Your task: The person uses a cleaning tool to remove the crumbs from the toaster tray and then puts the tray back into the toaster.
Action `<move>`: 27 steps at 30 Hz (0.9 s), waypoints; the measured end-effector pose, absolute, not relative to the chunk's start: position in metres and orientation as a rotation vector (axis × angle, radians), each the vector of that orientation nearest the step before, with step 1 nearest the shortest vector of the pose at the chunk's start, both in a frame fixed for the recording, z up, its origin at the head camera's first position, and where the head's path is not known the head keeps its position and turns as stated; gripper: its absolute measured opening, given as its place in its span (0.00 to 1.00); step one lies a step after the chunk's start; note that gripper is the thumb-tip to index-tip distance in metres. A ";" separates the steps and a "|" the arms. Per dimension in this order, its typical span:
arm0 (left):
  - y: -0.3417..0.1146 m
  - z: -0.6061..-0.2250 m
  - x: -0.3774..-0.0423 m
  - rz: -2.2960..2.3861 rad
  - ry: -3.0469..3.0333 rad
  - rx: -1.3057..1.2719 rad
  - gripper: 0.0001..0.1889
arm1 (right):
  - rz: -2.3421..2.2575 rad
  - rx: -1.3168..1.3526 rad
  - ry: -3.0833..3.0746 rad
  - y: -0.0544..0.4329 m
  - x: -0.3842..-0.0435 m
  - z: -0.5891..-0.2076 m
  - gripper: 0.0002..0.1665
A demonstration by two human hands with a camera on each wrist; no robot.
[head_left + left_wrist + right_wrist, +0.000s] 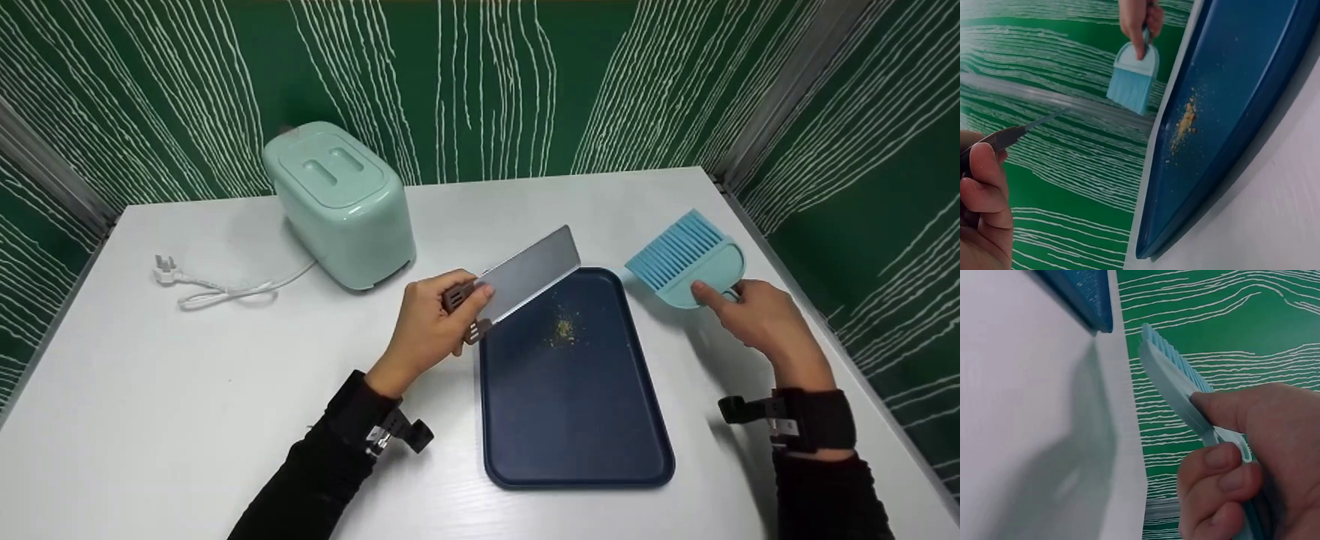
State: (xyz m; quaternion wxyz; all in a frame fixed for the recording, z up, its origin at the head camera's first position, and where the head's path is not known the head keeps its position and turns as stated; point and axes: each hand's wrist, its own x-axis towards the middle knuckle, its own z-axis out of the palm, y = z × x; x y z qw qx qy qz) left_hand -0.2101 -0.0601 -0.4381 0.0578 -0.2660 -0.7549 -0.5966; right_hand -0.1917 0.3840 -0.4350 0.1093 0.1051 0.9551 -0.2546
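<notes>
My left hand (433, 319) grips a crumb tray (529, 271), a thin grey metal plate with a brown slotted end, thumb on top. The plate tilts above the upper left edge of a dark blue serving tray (574, 420); the left wrist view shows it nearly edge-on. Yellowish crumbs (564, 330) lie in a small heap on the serving tray's far half. Right of it, my right hand (757, 319) holds a light blue brush (694, 262) by its handle, thumb pressed on the brush head. The bristles are in the air, apart from the crumbs.
At the back left of the white table (187, 397) stands a mint-green toaster (349, 210), its lid on. Its white cord and plug (166, 271) lie on the table beside it. Green walls with white lines (510, 90) rise behind and to the sides.
</notes>
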 end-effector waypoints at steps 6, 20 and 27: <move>-0.061 -0.438 -0.210 -1.903 -2.279 -0.758 0.11 | -0.704 0.365 2.764 0.392 -0.191 -0.445 0.57; -0.060 -0.438 -0.211 -1.927 -2.242 -0.749 0.12 | -0.572 0.440 2.732 0.391 -0.190 -0.455 0.65; -0.059 -0.439 -0.210 -1.935 -2.234 -0.742 0.11 | -0.542 0.455 2.760 0.391 -0.187 -0.460 0.66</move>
